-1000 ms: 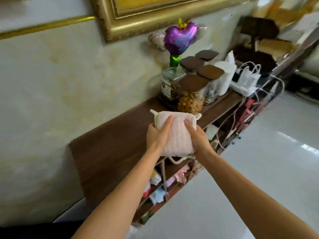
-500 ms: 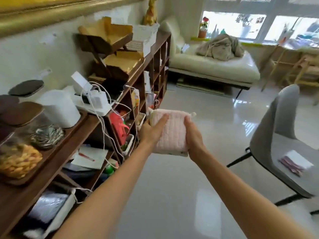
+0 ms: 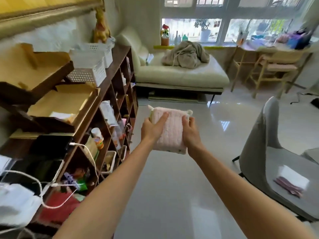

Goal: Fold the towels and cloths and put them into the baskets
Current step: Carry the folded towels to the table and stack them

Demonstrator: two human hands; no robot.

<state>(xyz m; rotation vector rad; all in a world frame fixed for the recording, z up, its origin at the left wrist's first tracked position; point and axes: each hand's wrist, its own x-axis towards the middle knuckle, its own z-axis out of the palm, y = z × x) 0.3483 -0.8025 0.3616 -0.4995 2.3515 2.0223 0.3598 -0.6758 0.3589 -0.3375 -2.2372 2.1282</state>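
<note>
You hold a folded pink towel (image 3: 168, 130) out in front of you, in the air above the glossy floor (image 3: 172, 195). Your left hand (image 3: 152, 129) grips its left edge, thumb laid across the top face and the other fingers tucked beneath. Your right hand (image 3: 190, 132) grips the right edge the same way, thumb on top. To your left stands a dark wooden shelf unit (image 3: 110, 107), and white perforated baskets (image 3: 90, 66) sit on its top, well apart from the towel. A crumpled beige blanket (image 3: 185, 55) lies on the cream daybed (image 3: 181, 76) ahead. A grey chair (image 3: 269, 163) at your right carries a folded white cloth (image 3: 293, 177).
</note>
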